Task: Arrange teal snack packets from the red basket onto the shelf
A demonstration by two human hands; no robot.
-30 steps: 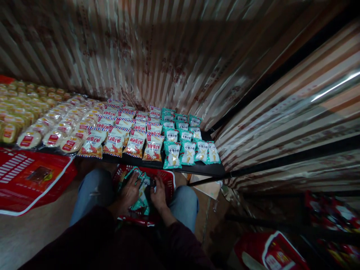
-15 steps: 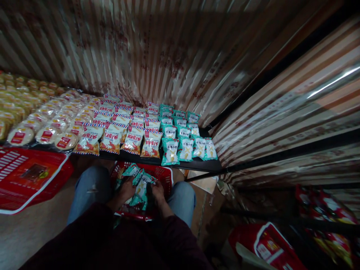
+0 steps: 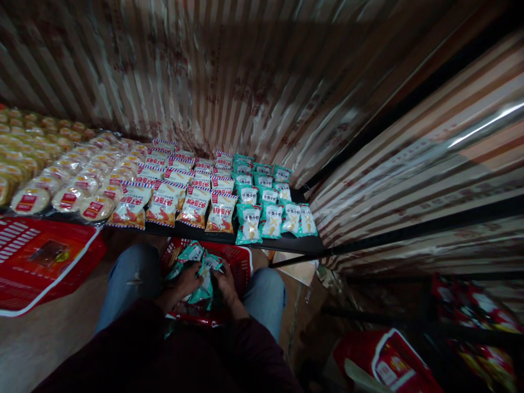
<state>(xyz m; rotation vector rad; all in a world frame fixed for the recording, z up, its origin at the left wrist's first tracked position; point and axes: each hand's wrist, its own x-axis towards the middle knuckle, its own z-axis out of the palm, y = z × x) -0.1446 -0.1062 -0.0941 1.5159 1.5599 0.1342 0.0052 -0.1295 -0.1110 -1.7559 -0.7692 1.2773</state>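
Note:
Between my knees is a red shopping basket [image 3: 244,263] with teal and white snack bags inside. Over it, both hands are on one teal snack bag [image 3: 201,293]. My left hand [image 3: 189,280] grips its left side, and the fingertips are partly lost in shadow. On the other side, my right hand [image 3: 225,283] is closed on the bag's right edge. Another teal bag [image 3: 192,252] lies just beyond my left hand. Rows of matching teal bags [image 3: 249,224] stand on the black shelf [image 3: 282,244] right in front of the basket.
Left of the teal bags stand red and white snack bags [image 3: 221,212], then round wrapped crackers [image 3: 30,201]. A red basket [image 3: 49,256] sits at my left. Dark metal bars [image 3: 368,232] and striped sheeting [image 3: 429,164] close off the right. Red packages [image 3: 475,305] lie low on the right.
The bag between my hands has shifted and turned slightly, and my left hand has moved a little right. My right hand has drawn slightly left. The shelf rows are unchanged.

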